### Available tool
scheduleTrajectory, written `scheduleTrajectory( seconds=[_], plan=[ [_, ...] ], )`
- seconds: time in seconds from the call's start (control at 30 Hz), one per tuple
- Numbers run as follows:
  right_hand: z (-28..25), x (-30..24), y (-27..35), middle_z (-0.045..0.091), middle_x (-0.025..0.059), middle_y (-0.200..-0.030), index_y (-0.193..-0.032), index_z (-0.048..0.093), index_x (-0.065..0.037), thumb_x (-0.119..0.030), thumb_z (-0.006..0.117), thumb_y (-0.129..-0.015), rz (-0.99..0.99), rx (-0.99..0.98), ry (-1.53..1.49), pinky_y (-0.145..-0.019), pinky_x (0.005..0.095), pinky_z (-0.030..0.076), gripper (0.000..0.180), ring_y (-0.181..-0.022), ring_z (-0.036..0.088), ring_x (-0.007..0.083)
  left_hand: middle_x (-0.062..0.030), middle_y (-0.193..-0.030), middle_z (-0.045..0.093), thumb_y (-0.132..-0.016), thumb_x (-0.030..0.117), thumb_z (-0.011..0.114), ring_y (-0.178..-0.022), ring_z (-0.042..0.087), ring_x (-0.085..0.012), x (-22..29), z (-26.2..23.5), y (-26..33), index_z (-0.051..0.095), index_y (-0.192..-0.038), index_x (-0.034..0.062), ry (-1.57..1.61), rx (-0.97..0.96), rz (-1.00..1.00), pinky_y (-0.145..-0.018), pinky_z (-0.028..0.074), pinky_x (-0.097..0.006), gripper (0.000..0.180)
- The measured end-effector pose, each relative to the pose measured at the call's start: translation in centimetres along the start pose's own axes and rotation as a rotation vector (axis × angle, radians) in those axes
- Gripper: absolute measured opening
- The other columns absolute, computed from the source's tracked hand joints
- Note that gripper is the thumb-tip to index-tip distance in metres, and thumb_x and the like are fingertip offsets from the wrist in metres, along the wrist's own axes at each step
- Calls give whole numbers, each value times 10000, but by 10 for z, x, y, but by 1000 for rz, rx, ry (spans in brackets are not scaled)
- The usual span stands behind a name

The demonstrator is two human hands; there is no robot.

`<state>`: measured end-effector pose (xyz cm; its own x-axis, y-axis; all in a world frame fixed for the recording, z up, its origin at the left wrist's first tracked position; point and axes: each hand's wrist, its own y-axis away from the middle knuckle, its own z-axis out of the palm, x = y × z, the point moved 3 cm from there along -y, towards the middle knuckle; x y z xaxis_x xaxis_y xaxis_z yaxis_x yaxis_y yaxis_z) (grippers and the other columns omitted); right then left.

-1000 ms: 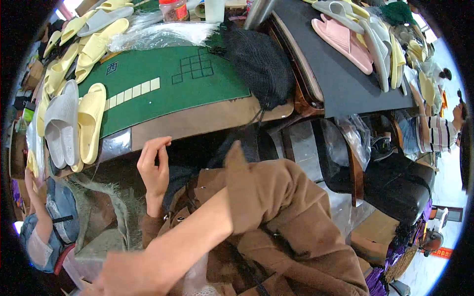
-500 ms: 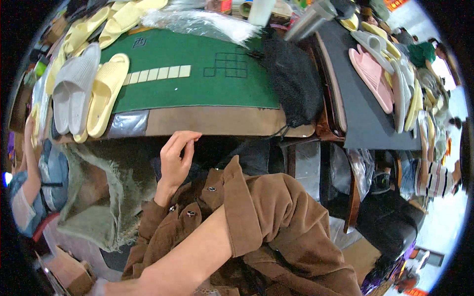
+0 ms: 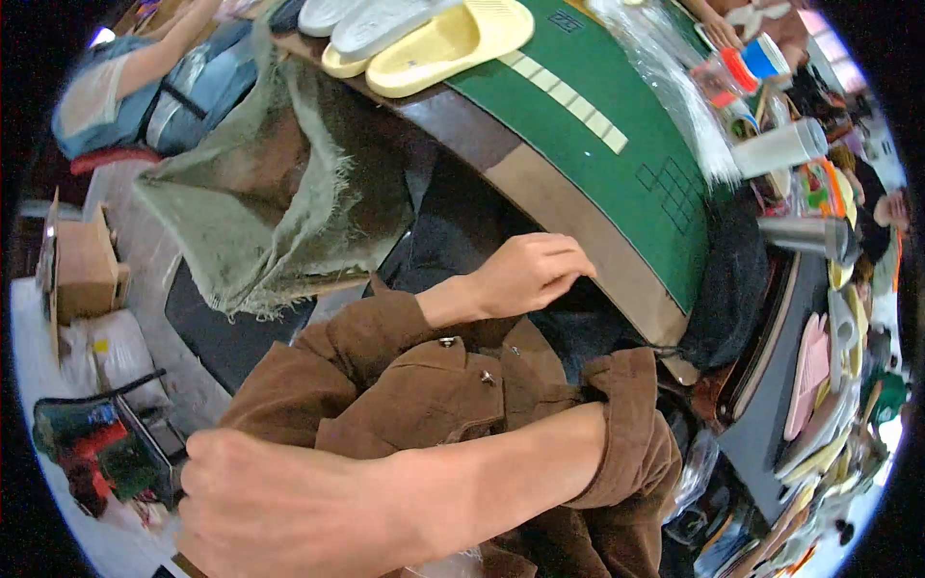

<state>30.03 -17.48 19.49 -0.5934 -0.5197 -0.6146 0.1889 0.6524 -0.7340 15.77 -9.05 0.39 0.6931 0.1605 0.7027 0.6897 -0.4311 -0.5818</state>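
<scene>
My left hand (image 3: 535, 275) is at the near edge of the wooden table (image 3: 554, 193), loosely bent, with nothing seen in it. My right forearm crosses in front of my brown jacket (image 3: 414, 385) to the left. My right hand (image 3: 279, 496) is close to the camera at the lower left, curled like a fist; its fingertips and anything inside them are hidden. On the table lies a green mat (image 3: 549, 63) with a row of pale yellow tiles (image 3: 568, 98). Yellow slippers (image 3: 448, 48) and grey slippers (image 3: 400, 24) sit on the table's far left part.
A frayed grey-green cloth sack (image 3: 260, 207) stands left of my lap. Cardboard boxes (image 3: 85, 265) and a dark bag (image 3: 130, 443) are at the left. A black mesh bag (image 3: 727, 275), clear plastic wrap (image 3: 665, 82) and a metal tumbler (image 3: 805, 236) lie rightward. A person in blue (image 3: 183, 87) is nearby.
The view has turned left and down. My right hand, mostly out of the picture before, now shows at the lower left. My left hand stays by the table edge.
</scene>
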Motion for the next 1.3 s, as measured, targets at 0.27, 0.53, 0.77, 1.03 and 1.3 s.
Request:
scheduleTrajectory(
  seconds=[0.27,0.53,0.77,1.03,1.3],
  plan=[
    [9,4,-8,564,55,-556,-540,605,-107,-400,613,-747,2,-7,-51,-599,334,354,359,-583,545,216,-63,-901,604,-742,28,606,-852,600,-261,7,1,-13,615,-919,85,-34,108,146,-736,500,-372,186],
    [15,15,-21,479,-22,-592,-586,521,-134,-290,612,-733,-41,11,-147,-493,285,369,233,-537,500,139,-66,-872,584,-757,60,614,-812,581,-268,9,-1,-8,610,-916,82,46,208,157,-701,481,-372,161],
    [27,22,-27,413,-41,-629,-615,455,-158,-332,625,-717,-11,-109,-158,-518,264,335,264,-563,440,111,-69,-869,587,-756,60,621,-813,581,-279,1,-14,-1,610,-914,80,38,281,118,-702,486,-391,159],
    [30,28,-30,320,-34,-640,-631,417,-160,-343,603,-844,19,-160,-163,-564,268,308,336,-572,386,106,-65,-897,589,-765,59,614,-823,580,-274,3,-22,-9,611,-912,81,46,323,142,-693,482,-381,149],
    [32,19,-27,442,-19,-620,-614,496,-140,-313,605,-802,9,-84,-221,-521,290,364,278,-555,479,138,-58,-897,597,-755,39,614,-852,593,-261,4,-30,1,609,-914,84,-54,287,101,-739,496,-366,165]
  ],
)
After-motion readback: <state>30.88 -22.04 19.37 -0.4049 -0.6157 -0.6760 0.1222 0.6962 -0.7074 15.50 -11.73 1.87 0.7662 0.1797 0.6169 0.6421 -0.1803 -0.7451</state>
